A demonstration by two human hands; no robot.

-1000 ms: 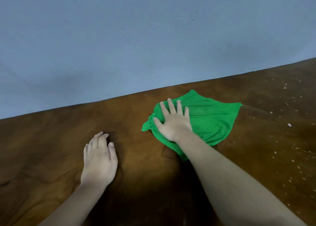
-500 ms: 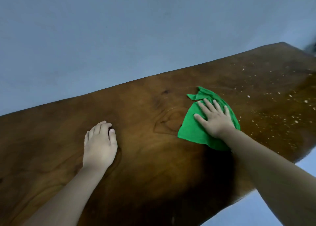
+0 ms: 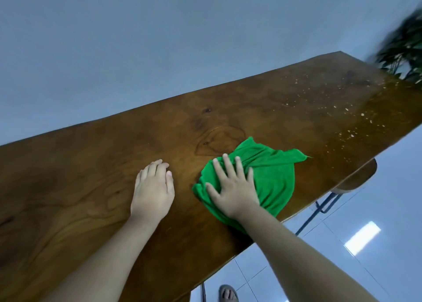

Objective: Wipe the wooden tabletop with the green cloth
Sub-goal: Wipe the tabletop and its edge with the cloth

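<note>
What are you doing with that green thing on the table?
A person is wiping a long brown wooden tabletop. The right hand lies flat, fingers spread, pressing a crumpled bright green cloth near the table's front edge. The left hand rests palm-down on the bare wood beside it, not touching the cloth. Pale crumbs are scattered over the far right end of the table, not yet wiped. A leafy plant stands beyond that end.

no readable text, labels, nos. anywhere
</note>
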